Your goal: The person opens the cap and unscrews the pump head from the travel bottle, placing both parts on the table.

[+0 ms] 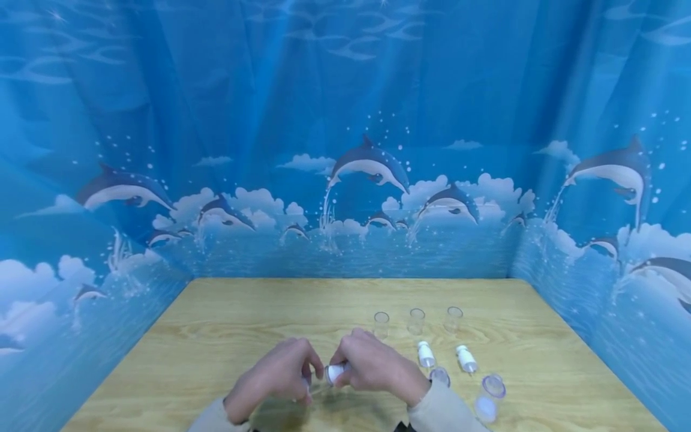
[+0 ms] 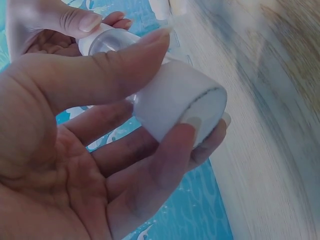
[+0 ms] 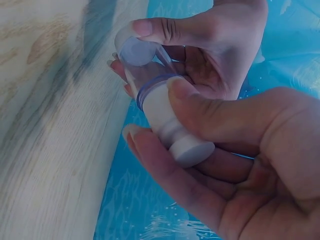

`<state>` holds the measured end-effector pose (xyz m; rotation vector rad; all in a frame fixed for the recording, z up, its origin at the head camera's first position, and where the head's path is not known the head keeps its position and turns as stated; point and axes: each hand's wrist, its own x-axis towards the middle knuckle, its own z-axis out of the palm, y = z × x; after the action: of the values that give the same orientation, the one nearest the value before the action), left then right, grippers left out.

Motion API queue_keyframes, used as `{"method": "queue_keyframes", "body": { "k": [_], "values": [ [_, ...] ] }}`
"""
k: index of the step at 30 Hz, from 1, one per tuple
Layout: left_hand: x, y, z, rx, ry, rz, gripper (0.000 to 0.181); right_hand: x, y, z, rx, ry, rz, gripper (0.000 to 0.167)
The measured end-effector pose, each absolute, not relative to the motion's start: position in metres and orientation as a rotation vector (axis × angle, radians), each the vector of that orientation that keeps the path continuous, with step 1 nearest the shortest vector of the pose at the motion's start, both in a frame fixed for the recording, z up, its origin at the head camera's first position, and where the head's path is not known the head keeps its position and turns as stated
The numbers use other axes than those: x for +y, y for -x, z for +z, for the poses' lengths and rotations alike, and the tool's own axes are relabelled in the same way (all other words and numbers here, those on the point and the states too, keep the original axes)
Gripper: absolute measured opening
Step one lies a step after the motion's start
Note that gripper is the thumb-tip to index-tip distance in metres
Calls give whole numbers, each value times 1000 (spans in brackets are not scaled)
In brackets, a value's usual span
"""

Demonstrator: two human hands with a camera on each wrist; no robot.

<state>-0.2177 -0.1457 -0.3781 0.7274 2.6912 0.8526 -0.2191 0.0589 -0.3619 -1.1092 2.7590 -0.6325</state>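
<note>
My left hand [image 1: 283, 369] holds a clear plastic bottle [image 3: 147, 72] by its white base [image 2: 175, 102], thumb on one side and fingers around the other. In my right hand [image 1: 372, 363] a white pump head [image 3: 160, 110] is pinched between thumb and fingers. The two parts meet in line, with the pump head at the bottle's bluish rim [image 3: 140, 97]; how deep it sits inside is hard to tell. Both hands are just above the front middle of the table, and the left wrist view shows the bottle tilted.
Three clear caps [image 1: 416, 321] stand in a row on the wooden table [image 1: 243, 312], right of centre. Nearer lie two white pump heads [image 1: 426, 354]. Two clear bottles with purple rims [image 1: 493, 387] are close to my right forearm. A blue dolphin curtain [image 1: 259, 150] surrounds the table.
</note>
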Motion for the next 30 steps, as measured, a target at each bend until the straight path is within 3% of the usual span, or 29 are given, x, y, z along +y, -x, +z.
{"method": "queue_keyframes", "body": {
  "k": [12,30],
  "values": [
    [-145,217,-380,2668,-751,873,38,60,215,-362,2788,1122,-658,16],
    [-148,224,-385,2694,-688,820,37,60,228,-367,2792,1146,-620,36]
  ]
}}
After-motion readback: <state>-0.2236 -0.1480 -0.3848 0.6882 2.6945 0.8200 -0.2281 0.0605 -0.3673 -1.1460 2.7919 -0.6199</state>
